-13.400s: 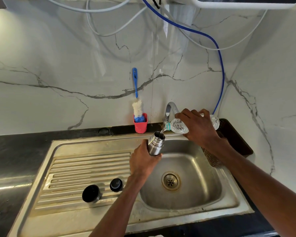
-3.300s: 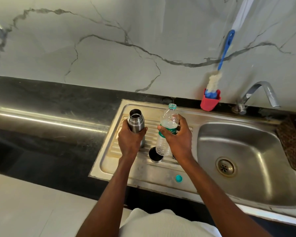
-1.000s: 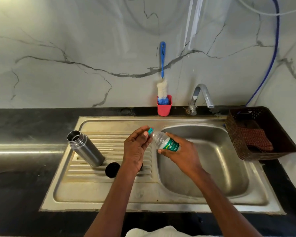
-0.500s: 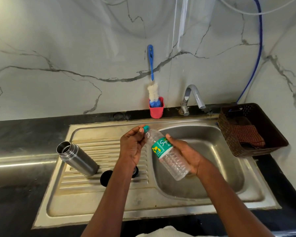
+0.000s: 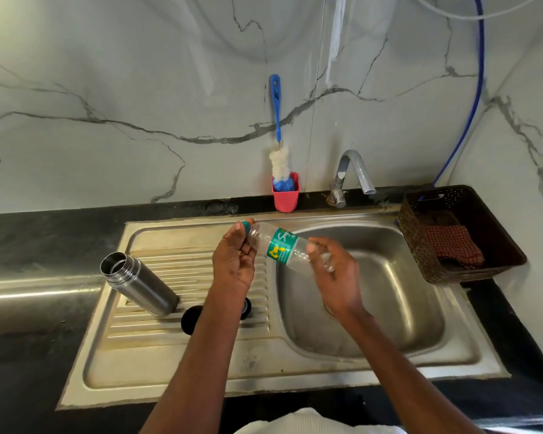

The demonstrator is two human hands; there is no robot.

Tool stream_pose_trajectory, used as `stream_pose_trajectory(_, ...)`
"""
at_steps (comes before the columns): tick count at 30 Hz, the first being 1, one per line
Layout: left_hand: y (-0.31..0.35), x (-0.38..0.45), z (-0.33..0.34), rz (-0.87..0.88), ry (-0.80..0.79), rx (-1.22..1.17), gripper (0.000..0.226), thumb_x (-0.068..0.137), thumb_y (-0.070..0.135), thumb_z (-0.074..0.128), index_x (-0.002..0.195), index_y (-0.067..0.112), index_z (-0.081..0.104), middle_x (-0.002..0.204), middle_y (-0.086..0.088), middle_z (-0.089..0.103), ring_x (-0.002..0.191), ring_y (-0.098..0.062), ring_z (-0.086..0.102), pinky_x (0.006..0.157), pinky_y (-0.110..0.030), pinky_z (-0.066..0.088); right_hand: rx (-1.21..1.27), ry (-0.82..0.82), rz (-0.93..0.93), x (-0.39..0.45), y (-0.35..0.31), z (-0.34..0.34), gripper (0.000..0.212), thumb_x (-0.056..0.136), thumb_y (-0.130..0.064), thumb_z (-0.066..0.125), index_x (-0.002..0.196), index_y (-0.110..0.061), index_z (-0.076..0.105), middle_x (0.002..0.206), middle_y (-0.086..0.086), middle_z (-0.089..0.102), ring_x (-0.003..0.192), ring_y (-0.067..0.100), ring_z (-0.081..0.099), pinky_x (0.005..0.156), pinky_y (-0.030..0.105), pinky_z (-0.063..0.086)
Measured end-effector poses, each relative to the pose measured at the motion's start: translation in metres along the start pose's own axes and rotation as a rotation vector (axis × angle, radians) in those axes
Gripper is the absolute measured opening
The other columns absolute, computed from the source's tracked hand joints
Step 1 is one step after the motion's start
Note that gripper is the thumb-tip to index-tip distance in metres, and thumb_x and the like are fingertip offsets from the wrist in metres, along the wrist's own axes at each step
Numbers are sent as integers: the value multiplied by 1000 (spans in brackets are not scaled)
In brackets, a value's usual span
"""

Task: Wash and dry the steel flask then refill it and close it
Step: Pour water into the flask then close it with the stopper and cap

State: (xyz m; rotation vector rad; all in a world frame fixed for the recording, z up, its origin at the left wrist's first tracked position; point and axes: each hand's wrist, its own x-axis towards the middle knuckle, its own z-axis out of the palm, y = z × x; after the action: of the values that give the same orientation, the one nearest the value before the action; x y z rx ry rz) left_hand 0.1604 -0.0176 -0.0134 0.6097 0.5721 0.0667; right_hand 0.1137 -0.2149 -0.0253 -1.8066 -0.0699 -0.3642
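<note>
Your left hand [image 5: 234,261] pinches the teal cap end of the clear plastic water bottle with the green label [image 5: 281,245]; your right hand [image 5: 336,274] curls round its lower body. The bottle lies tilted, nearly level, over the near-left edge of the sink bowl [image 5: 389,308].

Changed in the last second: the bottle has tipped from cap-up toward horizontal, and your left fingers have stayed on the cap throughout. Thirteen seconds back you were pouring from it into the flask. Read: pouring is over and the bottle is being capped.

The cylindrical brushed-steel flask [image 5: 140,285] stands on the ribbed drainboard [image 5: 182,270], mouth open, well apart from both hands. Whether it holds water cannot be seen from here.

The round black flask lid [image 5: 190,317] lies on the drainboard just beside the flask's base, partly behind your left forearm. A second dark piece [image 5: 246,308] shows at the forearm's other side; what it is cannot be told.

Judgement: refill likely done. What's left is to put the bottle down and close the flask.
</note>
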Motion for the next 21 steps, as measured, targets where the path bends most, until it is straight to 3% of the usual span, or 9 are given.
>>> stream_pose_trajectory(3,-4,-6,4,37,12,146,15,88,5,75,102,1,72,99,-14,78,91,-25,76,80,-33,65,363,11,755,10,7,2,36,102,-42,61,107,-8,71,85,15,73,50,17,58,36,20,35)
stream_pose_trajectory(4,-6,-7,5,52,32,206,14,89,4,75,102,1,73,98,-13,78,90,-25,76,77,-31,65,388,-63,912,11,10,-1,42,101,-46,59,112,-6,69,86,18,74,48,21,58,35,19,33)
stream_pose_trajectory(6,-6,-7,4,62,55,273,16,90,3,76,105,-1,73,101,-14,78,93,-26,76,75,-29,63,431,-190,1033,7,15,-7,51,100,-52,57,119,-6,67,90,19,75,54,25,63,38,22,40)
stream_pose_trajectory(9,-1,-4,-4,65,-23,282,10,91,1,72,102,2,72,106,-18,78,101,-30,76,82,-35,64,338,-428,956,-3,15,-14,61,97,-66,51,121,-13,69,106,18,77,82,31,75,65,35,60)
stream_pose_trajectory(11,5,1,-10,89,-82,292,6,94,-1,68,97,4,69,112,-22,76,109,-34,75,88,-38,63,255,-563,863,-5,18,-15,61,90,-69,60,122,-19,71,111,11,78,102,31,75,88,44,61)
stream_pose_trajectory(14,13,10,-14,126,-190,352,5,97,-1,65,101,1,67,119,-25,74,114,-34,73,96,-38,61,237,-702,719,-4,13,-5,47,84,-43,79,124,-19,72,115,2,78,109,22,72,92,37,56)
stream_pose_trajectory(16,19,20,-17,157,-199,415,19,94,12,70,110,1,69,119,-21,75,111,-28,73,97,-39,57,236,-693,662,0,11,10,43,82,-28,84,121,-15,72,112,1,79,106,19,73,88,29,56)
stream_pose_trajectory(18,26,37,-26,179,-108,522,31,94,29,73,113,5,73,115,-16,77,107,-24,72,97,-40,55,194,-608,608,8,13,29,46,78,-26,89,119,-15,72,110,0,79,104,18,75,93,33,58)
stream_pose_trajectory(21,33,65,-46,273,96,955,19,101,31,69,104,14,77,102,-10,78,102,-24,71,95,-40,53,66,-465,526,27,25,58,54,74,-32,93,120,-18,68,109,-3,79,101,14,75,98,41,58)
